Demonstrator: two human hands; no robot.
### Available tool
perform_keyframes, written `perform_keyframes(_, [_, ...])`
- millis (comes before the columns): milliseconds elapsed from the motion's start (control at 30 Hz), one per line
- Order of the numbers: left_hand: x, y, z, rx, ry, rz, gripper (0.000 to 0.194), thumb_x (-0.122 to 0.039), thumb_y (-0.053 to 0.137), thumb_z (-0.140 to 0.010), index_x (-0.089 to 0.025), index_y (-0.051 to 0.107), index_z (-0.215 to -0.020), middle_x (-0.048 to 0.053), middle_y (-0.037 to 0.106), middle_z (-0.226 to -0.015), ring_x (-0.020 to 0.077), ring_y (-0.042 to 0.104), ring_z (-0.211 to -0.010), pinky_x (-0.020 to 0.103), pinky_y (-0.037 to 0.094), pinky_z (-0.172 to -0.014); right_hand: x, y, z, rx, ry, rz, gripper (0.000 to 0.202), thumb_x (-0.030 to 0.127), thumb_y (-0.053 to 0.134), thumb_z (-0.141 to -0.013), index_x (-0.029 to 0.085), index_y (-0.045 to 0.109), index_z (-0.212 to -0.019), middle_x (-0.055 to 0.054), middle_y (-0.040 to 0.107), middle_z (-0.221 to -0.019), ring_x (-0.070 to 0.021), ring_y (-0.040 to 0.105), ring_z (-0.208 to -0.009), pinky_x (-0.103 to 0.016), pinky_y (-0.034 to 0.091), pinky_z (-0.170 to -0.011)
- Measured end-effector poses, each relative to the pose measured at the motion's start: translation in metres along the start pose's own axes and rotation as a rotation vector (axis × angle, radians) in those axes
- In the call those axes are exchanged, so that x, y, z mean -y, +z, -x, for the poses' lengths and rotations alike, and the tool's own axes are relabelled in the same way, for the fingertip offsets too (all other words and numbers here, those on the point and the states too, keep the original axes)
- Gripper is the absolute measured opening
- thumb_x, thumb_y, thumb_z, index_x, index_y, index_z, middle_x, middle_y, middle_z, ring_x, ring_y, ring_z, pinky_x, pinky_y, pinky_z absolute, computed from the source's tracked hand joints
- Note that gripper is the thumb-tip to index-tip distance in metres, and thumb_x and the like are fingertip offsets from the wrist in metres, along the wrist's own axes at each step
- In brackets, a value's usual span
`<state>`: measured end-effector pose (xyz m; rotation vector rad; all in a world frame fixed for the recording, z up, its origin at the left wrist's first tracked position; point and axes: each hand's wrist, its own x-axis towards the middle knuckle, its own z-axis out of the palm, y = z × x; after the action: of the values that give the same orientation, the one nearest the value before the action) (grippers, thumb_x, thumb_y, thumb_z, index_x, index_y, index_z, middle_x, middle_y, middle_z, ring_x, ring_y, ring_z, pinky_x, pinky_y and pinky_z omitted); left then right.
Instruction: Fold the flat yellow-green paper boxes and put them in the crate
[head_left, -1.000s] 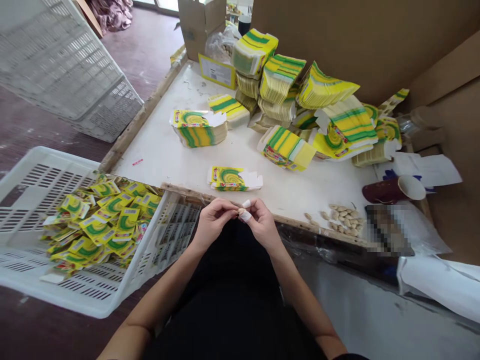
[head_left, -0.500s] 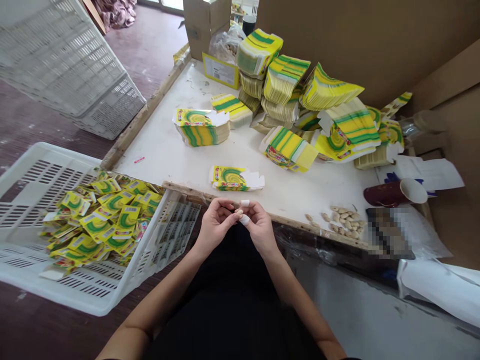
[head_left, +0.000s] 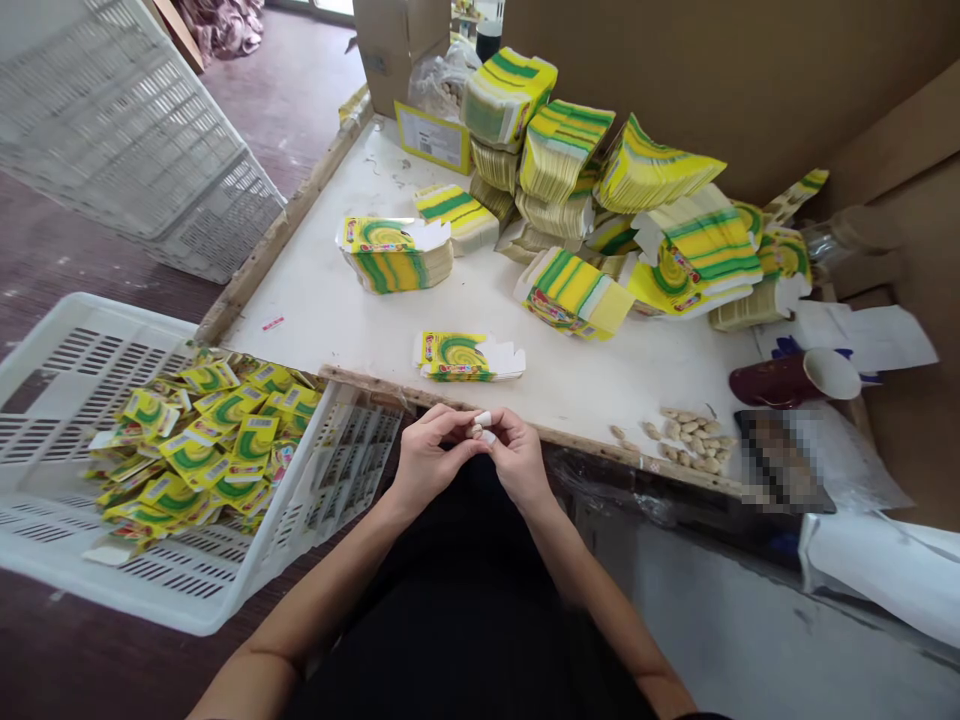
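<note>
My left hand (head_left: 433, 458) and my right hand (head_left: 519, 462) meet in front of my body, just off the table's near edge. Between their fingertips is a small pale peanut (head_left: 477, 430), partly covered by the fingers. Both hands are closed in a pinch on it. White tape wraps the thumb and a finger of my right hand. Just beyond the hands lies a small stack of flat yellow-green cartons (head_left: 465, 357). A pile of unshelled peanuts (head_left: 697, 438) lies to the right on the table.
A white crate (head_left: 247, 590) of yellow-green packets stands at left. Carton bundles (head_left: 570, 150) crowd the white table (head_left: 300, 290) at the back. A maroon mug (head_left: 772, 384) lies on its side at right, near a pixelated flat object (head_left: 780, 460) and a plastic bag (head_left: 862, 455).
My fingers have shifted slightly around the peanut, with the left fingertips drawn closer to the right ones. The whole view has moved a little; the cartons and crate otherwise stay put.
</note>
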<state>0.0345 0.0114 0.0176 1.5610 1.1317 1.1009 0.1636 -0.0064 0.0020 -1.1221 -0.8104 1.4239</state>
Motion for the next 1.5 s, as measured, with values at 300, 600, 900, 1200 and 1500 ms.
perform_keyframes(300, [-0.001,-0.007,-0.008,0.154,-0.321,0.28,0.036,-0.039,0.079,-0.067,-0.016,0.073,-0.093,0.003,0.068,-0.076,0.0149,0.064,-0.067,0.025,0.056,-0.061,0.004,-0.002,-0.001,-0.011,0.02,-0.079,0.016,0.027,0.078,-0.066,0.023,0.066,-0.077,0.004,0.067,-0.066,-0.0125,0.061,-0.061,-0.026,0.054,-0.063])
perform_keyframes(600, [-0.01,-0.003,-0.007,0.075,-0.198,0.163,0.019,-0.036,0.068,-0.08,-0.019,0.076,-0.082,0.0,0.06,-0.067,0.01,0.058,-0.052,0.021,0.05,-0.049,0.003,0.0,-0.001,-0.104,0.051,-0.07,0.026,0.032,0.09,-0.053,0.022,0.068,-0.063,0.005,0.067,-0.062,-0.0121,0.058,-0.055,-0.026,0.053,-0.057])
perform_keyframes(900, [-0.005,0.004,-0.003,-0.033,-0.148,0.053,0.022,-0.035,0.062,-0.085,-0.018,0.075,-0.079,0.001,0.062,-0.067,0.0099,0.058,-0.05,0.021,0.051,-0.049,-0.01,0.004,0.002,-0.137,0.089,-0.203,0.028,0.035,0.09,-0.055,0.021,0.067,-0.063,0.004,0.066,-0.06,-0.0123,0.06,-0.059,-0.025,0.054,-0.061])
perform_keyframes(1200, [-0.003,0.005,-0.009,-0.079,-0.557,0.491,0.037,-0.05,0.077,-0.066,-0.014,0.072,-0.074,0.0,0.066,-0.062,0.0082,0.057,-0.048,0.021,0.053,-0.049,-0.019,-0.004,-0.002,-0.07,0.164,-0.264,0.039,0.049,0.088,-0.055,0.022,0.064,-0.067,0.002,0.07,-0.07,-0.0147,0.065,-0.062,-0.03,0.059,-0.064])
perform_keyframes(1500, [0.007,0.009,-0.008,-0.06,-0.666,0.605,0.038,-0.049,0.081,-0.061,-0.014,0.071,-0.074,0.0,0.064,-0.063,0.0091,0.058,-0.057,0.02,0.051,-0.053,-0.007,-0.003,0.007,-0.115,-0.112,0.114,0.007,0.028,0.075,-0.074,0.025,0.069,-0.078,0.0,0.071,-0.08,-0.0188,0.065,-0.078,-0.034,0.055,-0.077])
